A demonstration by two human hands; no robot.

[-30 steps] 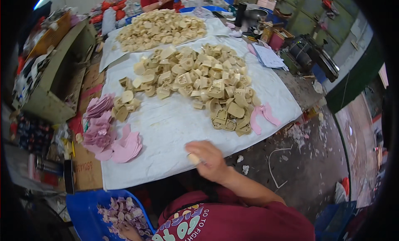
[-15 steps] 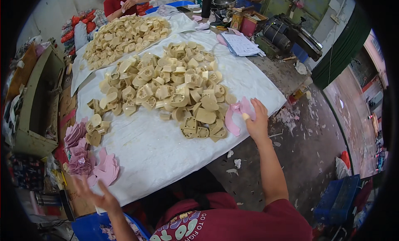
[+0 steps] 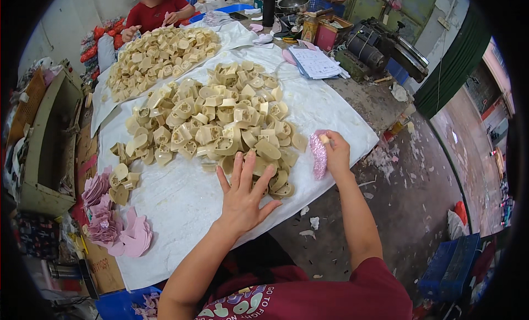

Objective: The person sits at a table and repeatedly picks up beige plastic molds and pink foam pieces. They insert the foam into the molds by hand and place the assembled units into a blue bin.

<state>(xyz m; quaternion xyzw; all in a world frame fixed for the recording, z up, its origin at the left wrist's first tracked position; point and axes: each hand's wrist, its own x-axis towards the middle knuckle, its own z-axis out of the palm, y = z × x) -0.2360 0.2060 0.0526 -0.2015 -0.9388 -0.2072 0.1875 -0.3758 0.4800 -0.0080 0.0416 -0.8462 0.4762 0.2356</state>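
My right hand [image 3: 338, 156] is closed at the right edge of the white-covered table, gripping a curved pink piece [image 3: 319, 159] with a shiny, crinkled face. A cream cover sits on one fingertip of that hand. With fingers spread, my left hand [image 3: 242, 201] reaches over the near edge of a heap of beige moulded plastic heels [image 3: 193, 121]; whether it touches them I cannot tell. Flat pink cut-outs [image 3: 136, 234] and a stacked pink bundle [image 3: 104, 221] lie at the table's left edge, beside a few loose heels [image 3: 122, 183].
Another heap of beige pieces [image 3: 160, 52] lies farther back, where a person in red [image 3: 157, 11] works. Papers [image 3: 317, 62] and a motor-driven machine [image 3: 369, 44] stand at the back right. Below the near left corner is a blue bin [image 3: 118, 304]. Scraps litter the floor [image 3: 397, 210].
My left hand has swung right from the pink cut-outs to the near edge of the heap. The pink piece in my right hand now shows its shiny face. The other person's hands have parted.
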